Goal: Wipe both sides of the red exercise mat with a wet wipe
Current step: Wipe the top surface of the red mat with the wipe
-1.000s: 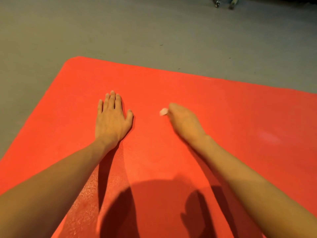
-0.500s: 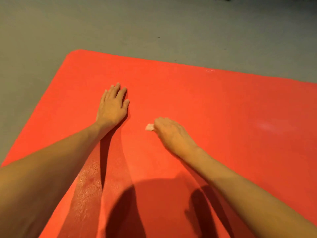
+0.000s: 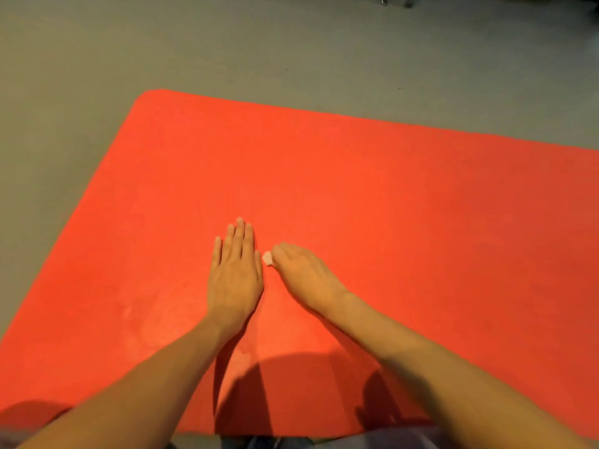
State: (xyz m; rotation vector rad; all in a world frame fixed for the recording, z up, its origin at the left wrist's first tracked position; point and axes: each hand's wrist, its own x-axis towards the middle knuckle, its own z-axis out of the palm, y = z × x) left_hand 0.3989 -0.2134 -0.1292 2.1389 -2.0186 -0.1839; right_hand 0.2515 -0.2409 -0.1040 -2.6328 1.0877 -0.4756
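Head view: a right hand (image 3: 304, 273) is pressing a wet wipe (image 3: 267, 257) onto a red exercise mat (image 3: 389, 205).
Its fingers are curling over the small white wipe, which is peeking out at the hand's 10 o'clock. Just beside it at 9 o'clock, the left hand (image 3: 235, 277) is lying flat, fingers straight, holding nothing. The mat is lying spread on grey floor (image 3: 227, 43).

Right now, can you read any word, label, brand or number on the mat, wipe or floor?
None. The red mat shows no print or logo, the wet wipe at the right hand is plain, and the grey floor bears no sign.
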